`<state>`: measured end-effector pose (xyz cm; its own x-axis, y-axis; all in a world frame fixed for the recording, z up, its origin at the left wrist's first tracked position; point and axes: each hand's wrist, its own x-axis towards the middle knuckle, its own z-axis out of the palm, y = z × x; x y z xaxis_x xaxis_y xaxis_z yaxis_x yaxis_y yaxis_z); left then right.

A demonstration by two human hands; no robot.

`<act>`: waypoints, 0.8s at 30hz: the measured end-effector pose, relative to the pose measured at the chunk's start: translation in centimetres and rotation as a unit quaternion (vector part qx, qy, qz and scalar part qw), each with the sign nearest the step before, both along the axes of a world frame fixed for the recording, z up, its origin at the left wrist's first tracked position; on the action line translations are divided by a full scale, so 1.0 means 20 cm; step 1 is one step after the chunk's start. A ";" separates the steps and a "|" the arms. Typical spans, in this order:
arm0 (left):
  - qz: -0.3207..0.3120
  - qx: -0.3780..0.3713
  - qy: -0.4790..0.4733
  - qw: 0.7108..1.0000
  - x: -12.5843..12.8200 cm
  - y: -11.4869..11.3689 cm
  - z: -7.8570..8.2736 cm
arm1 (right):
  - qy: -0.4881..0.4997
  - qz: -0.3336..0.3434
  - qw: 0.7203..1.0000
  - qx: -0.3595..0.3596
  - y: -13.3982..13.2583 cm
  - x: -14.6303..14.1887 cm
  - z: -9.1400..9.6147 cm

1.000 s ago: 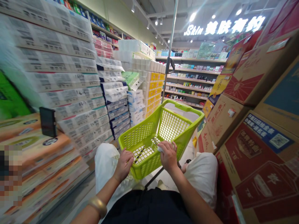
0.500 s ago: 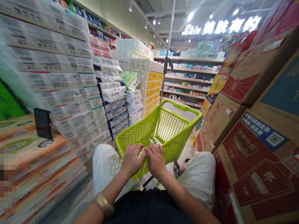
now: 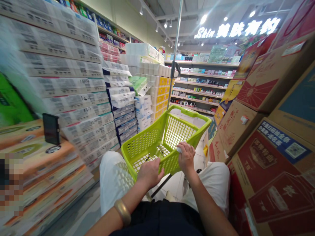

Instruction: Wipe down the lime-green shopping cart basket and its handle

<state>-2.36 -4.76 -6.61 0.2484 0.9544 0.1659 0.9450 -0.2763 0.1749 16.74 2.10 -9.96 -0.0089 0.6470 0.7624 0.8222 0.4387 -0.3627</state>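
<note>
A lime-green plastic shopping basket (image 3: 144, 142) with a perforated floor and walls stands tilted between my knees. My left hand (image 3: 150, 173) is closed over its near rim, fingers curled inward and thumb outside. Farther right along the same rim is my right hand (image 3: 186, 158), its fingers closed around a small white wad (image 3: 179, 149), which looks like a tissue or wipe and touches the rim. Most of the wad is hidden by the fingers. No goods show inside the basket. A gold bracelet (image 3: 122, 212) circles my left wrist.
Tall stacks of wrapped paper packs (image 3: 81, 85) rise at the left, with a black device (image 3: 51, 128) on a lower orange stack. Cardboard cartons (image 3: 246, 126) are piled close on the right. A metal pole (image 3: 175, 42) stands behind the basket, before product shelves (image 3: 204, 73).
My hands, which were together at the near rim, have moved apart. The right has slid right along the rim with the white wad; the left is slightly lower. The view has shifted slightly.
</note>
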 end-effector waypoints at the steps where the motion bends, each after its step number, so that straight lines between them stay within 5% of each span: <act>1: 0.002 0.003 0.001 1.000 0.00 0.00 0.00 | 0.003 -0.006 1.000 -0.007 -0.01 -0.02 -0.01; 7: 0.005 0.008 0.010 1.000 -0.02 0.01 0.00 | -0.058 0.096 0.993 -0.021 -0.18 -0.27 -0.07; 10: 0.000 0.009 0.017 1.000 -0.05 0.01 0.00 | -0.066 0.134 0.989 -0.003 -0.16 -0.24 -0.04; 15: -0.002 0.004 0.024 1.000 -0.08 0.01 0.01 | 0.004 0.022 1.000 0.009 -0.01 -0.06 0.03; 18: 0.000 0.004 0.025 1.000 -0.07 0.01 0.01 | 0.018 -0.002 1.000 0.001 -0.01 -0.12 0.02; 24: -0.003 0.009 0.019 1.000 -0.08 0.01 0.02 | -0.046 0.125 0.991 -0.008 -0.17 -0.37 -0.04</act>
